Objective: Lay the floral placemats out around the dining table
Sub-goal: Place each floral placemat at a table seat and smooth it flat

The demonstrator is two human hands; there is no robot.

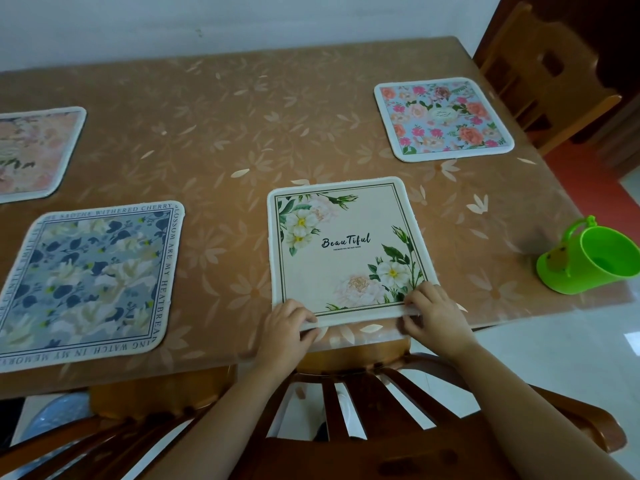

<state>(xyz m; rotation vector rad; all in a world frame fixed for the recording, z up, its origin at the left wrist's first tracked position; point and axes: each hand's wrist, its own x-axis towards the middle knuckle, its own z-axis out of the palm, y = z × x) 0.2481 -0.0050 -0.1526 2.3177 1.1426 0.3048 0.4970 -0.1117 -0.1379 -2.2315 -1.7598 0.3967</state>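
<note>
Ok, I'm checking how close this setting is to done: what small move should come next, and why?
Probably lower the near edge and let go. The left hand and right hand pinch the near corners of the Beautiful placemat, whose front edge looks slightly lifted near the table edge; the rest lies flat.

Soft even daylight; wide-angle bending, edges blurred.

The table cover (225, 140) is tan-brown with a pale leaf-and-daisy print. The near centre placemat (346, 247) is cream with white flowers, green leaves and a dark frame line; the near left placemat (90, 278) is blue-grey with navy leaves, cream blooms and a lettered border; the far right placemat (443, 119) is light blue with pink and orange roses. The far left placemat (31, 150), washed out at the frame edge, appears peach with pale blooms; the cup (595, 261) is lime green.
</note>
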